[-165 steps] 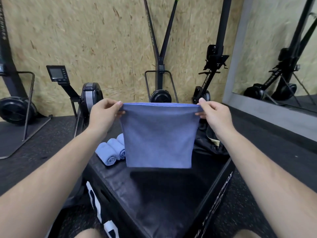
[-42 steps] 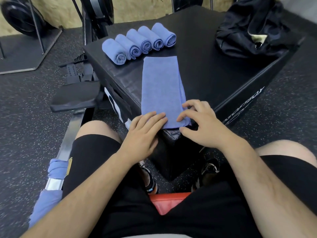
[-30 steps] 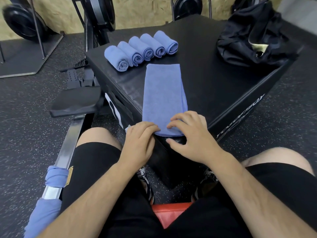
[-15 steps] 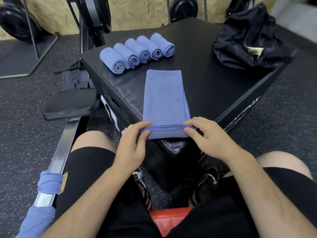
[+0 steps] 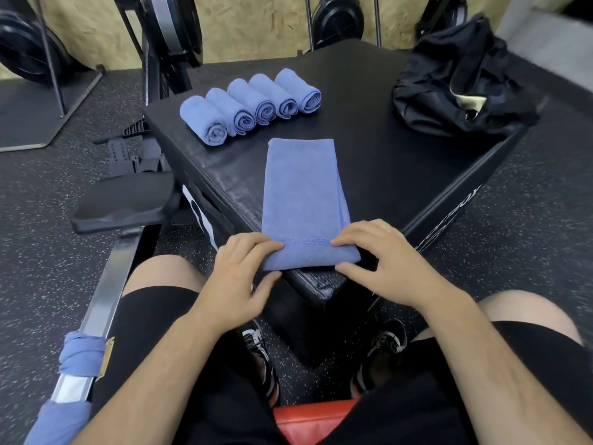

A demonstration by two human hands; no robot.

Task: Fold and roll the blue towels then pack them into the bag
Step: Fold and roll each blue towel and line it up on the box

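Gym interior: chipboard wall (image 5: 256, 24), speckled black rubber floor (image 5: 529, 245), and a black padded box (image 5: 391, 162) set directly ahead of the seated person's knees.

A folded blue towel (image 5: 301, 194) lies as a long strip on the box top and runs straight away from the hands. Its near end lies at the box's near corner and is turned over on itself into a first low roll with the stitched hem on top.

The left hand (image 5: 237, 277) grips the left side of this turned end, fingers curled over the top and thumb against the near side. The right hand (image 5: 385, 264) grips the right side in the same way, fingertips on the hem and thumb below.

Beyond the left hand, past the far end of the strip, five rolled towels (image 5: 250, 107) lie side by side, touching, with their spiral ends facing the viewer.

Beyond the right hand, at the far right corner of the box, sits a slumped black bag (image 5: 459, 88).

Left of the left hand is a rowing-machine seat (image 5: 125, 200) on its rail, with more blue cloth (image 5: 80, 358) draped over the rail nearer the viewer.
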